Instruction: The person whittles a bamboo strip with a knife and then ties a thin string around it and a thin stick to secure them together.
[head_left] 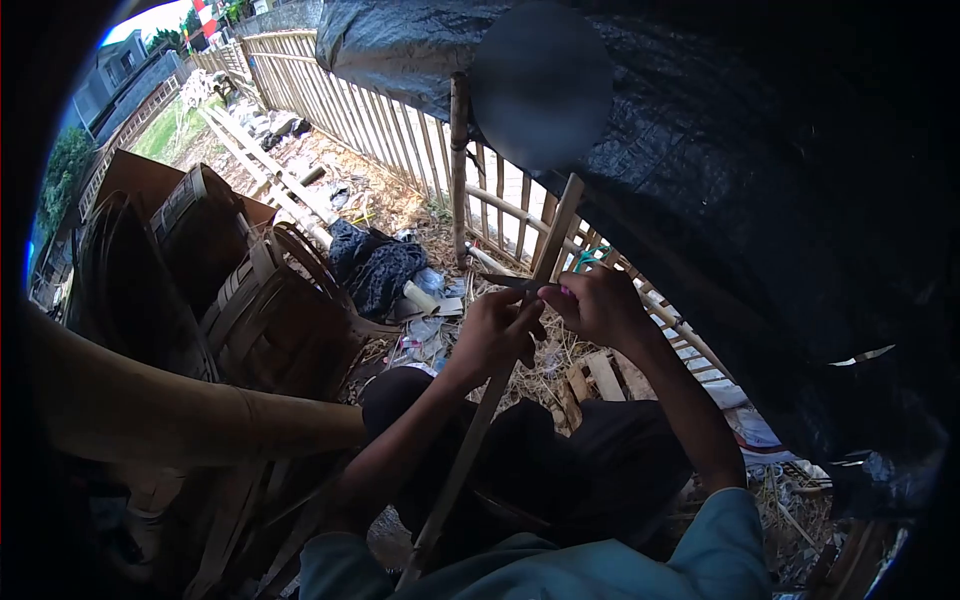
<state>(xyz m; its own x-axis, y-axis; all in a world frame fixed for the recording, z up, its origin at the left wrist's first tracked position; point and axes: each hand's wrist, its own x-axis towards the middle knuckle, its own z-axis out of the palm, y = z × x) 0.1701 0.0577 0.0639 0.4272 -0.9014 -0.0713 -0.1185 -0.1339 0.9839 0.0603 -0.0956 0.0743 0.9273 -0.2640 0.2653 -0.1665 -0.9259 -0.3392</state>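
Observation:
A long bamboo strip slants from near my lap up past both hands. My left hand is closed around its middle. In my right hand is a knife, its dark blade lying across the strip just above the left hand and pointing left. A bit of pink shows at the knife's handle, and the fingers cover the rest. The strip's lower part passes between my legs and the left forearm, down to my shirt.
A thick bamboo pole juts in from the left. Behind it stand woven baskets. A black plastic bag and litter lie ahead. A bamboo fence runs along the back, and dark tarpaulin hangs at the right.

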